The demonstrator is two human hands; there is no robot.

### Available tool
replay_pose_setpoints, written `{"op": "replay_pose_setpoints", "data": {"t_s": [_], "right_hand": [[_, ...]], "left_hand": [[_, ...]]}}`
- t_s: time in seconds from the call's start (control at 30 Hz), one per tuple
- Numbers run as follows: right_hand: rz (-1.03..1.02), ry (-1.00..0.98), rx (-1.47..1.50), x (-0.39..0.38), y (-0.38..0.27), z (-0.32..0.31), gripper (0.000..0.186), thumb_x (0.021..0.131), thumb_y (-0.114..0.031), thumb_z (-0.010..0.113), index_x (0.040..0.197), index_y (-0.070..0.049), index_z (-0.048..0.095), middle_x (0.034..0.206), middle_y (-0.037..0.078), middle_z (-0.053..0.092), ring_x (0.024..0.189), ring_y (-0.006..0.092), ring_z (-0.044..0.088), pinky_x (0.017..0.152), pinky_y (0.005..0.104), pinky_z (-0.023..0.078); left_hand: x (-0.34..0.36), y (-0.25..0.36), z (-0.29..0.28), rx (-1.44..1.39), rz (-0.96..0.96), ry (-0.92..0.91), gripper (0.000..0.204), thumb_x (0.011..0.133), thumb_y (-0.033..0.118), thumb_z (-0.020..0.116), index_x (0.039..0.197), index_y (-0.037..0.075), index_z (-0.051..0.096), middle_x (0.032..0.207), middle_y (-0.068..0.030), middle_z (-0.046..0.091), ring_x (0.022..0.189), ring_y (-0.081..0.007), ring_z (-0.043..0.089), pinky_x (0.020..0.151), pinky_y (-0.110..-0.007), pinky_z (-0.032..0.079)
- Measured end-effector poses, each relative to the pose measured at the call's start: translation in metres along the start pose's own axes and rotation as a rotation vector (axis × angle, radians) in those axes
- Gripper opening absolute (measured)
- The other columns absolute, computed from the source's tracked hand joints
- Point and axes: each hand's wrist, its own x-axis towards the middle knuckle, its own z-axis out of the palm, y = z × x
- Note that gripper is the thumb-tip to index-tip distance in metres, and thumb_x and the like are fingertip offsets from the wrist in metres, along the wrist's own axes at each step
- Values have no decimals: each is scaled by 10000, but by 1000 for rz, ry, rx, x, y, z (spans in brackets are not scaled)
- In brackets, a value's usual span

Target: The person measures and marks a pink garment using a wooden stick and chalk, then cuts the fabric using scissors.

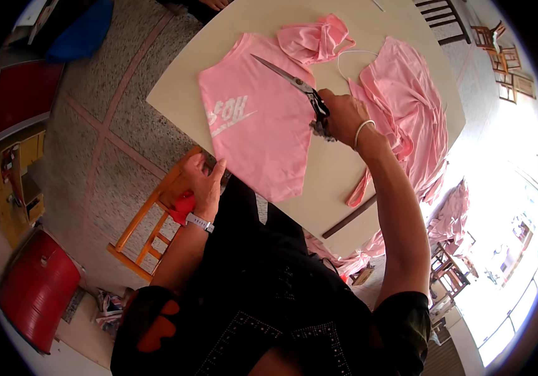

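My right hand (344,118) is closed round the black handles of large metal scissors (291,80). Their blades look closed and point to the far left, over a pink piece of fabric (263,144) with a white print. The piece lies spread on the pale table (184,100), its near left edge at the table's border. At that edge is my left hand (205,185), its thumb and fingers apart; it appears to hold nothing. A small greyish tuft (322,130) shows beneath my right hand; I cannot make out what it is.
A bunched pink cloth (316,39) lies at the far side, and a larger crumpled pink heap (407,100) on the right. A dark strip (349,216) rests near the table's front edge. A wooden chair (147,232) stands below my left hand.
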Motion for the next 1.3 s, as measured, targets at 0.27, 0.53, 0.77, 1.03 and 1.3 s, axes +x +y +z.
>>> {"op": "replay_pose_setpoints", "data": {"t_s": [0.27, 0.53, 0.77, 1.03, 1.3], "right_hand": [[50, 94, 245, -29, 34, 46, 114, 863, -88, 662, 905, -28, 574, 686, 137, 656, 615, 296, 677, 555, 404, 493], [414, 131, 528, -132, 43, 141, 162, 884, -145, 666, 937, -29, 565, 697, 209, 658, 669, 421, 668, 597, 502, 501], [387, 123, 520, -165, -8, 123, 145, 865, -135, 658, 964, -64, 579, 701, 171, 664, 697, 398, 682, 618, 494, 510], [217, 214, 286, -39, 23, 69, 162, 873, -68, 617, 1029, -35, 642, 755, 212, 679, 699, 366, 692, 634, 443, 520], [349, 225, 631, -53, 72, 108, 127, 880, -102, 668, 910, 9, 614, 706, 185, 645, 626, 319, 645, 594, 405, 503]], "left_hand": [[12, -24, -6, -288, -174, -443, 278, 916, 106, 709, 1140, -37, 630, 1064, -54, 681, 942, -117, 612, 888, -284, 496], [38, 38, -27, 291, 198, -398, 227, 880, 151, 733, 911, -41, 614, 786, -96, 633, 698, -152, 551, 654, -339, 475], [69, 54, -43, 560, 229, -367, 262, 880, 192, 732, 886, -30, 594, 720, -113, 612, 642, -192, 549, 629, -356, 474], [64, 63, -41, 510, 286, -259, 241, 886, 181, 716, 914, -34, 611, 710, -128, 600, 628, -215, 551, 614, -358, 465], [107, 94, -17, 646, 396, -200, 242, 895, 208, 728, 903, -5, 614, 739, -145, 647, 650, -294, 626, 612, -394, 481]]}}
